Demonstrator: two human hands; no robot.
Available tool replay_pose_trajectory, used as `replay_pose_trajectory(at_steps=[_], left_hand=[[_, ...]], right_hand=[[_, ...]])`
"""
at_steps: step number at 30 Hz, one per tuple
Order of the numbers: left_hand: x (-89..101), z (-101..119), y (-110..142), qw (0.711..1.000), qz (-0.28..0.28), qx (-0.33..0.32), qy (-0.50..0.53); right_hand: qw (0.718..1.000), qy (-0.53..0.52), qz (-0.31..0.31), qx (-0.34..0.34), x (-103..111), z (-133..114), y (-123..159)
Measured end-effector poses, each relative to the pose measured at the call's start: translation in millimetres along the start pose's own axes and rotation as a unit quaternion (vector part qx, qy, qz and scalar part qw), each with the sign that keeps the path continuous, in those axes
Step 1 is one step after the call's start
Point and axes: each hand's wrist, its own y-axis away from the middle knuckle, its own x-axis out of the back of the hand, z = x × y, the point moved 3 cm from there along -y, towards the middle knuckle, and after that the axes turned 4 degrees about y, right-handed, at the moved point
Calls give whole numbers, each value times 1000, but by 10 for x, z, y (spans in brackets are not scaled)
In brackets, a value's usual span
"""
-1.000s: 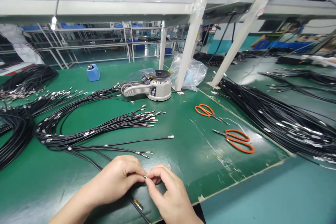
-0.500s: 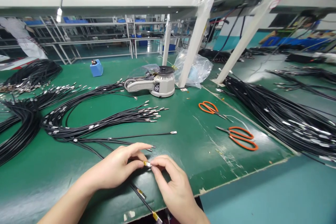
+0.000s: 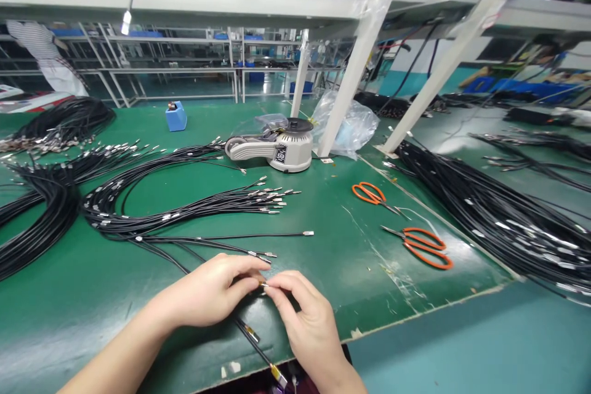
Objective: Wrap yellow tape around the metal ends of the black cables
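Both hands are over the table, near its front edge. The left hand is nearly closed at thumb and index finger, gripping a small cable connector; a further finger extends above it. The right hand pinches the opposite end of the connector between thumb and fingertip. The connector is located between the two sets of fingertips and is partly hidden by them.

Two black cables with gold-banded metal ends lie below the hands, one reaching the table edge. A curved bundle of black cables lies beyond the left hand, metal ends directed right. A tape dispenser stands behind the bundle. Two pairs of orange-handled scissors lie to the right, near each other and apart from the hands.
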Motion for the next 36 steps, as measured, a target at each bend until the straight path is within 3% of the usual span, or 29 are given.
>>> replay_pose_trajectory(at_steps=[4, 8, 10, 14, 18, 23, 29, 34, 36], left_hand=[[-43, 0, -18, 993, 3, -61, -103], [-110, 12, -23, 968, 12, -124, -219], [-107, 34, -10, 962, -2, -127, -243], [-4, 18, 7, 981, -53, -74, -170], [85, -144, -90, 972, 41, -38, -227], [-73, -310, -278, 936, 105, -60, -330], [-93, -379, -276, 941, 183, -78, -273], [-112, -477, -333, 928, 206, -134, -279], [-147, -535, -381, 914, 211, -156, -311]], right_hand=[[1000, 7, 0, -6, -19, 3, 2], [999, 33, -11, -19, -25, -8, -7], [998, 46, -21, -27, -23, -16, 1], [995, 58, -75, -20, 23, -44, 38], [991, 66, -114, -14, 170, -32, -41], [979, 162, -121, 4, 226, 124, -445], [952, 245, -167, 71, 129, 266, -874], [945, 238, -200, 103, 186, 208, -861], [960, 164, -220, 54, 302, 210, -938]])
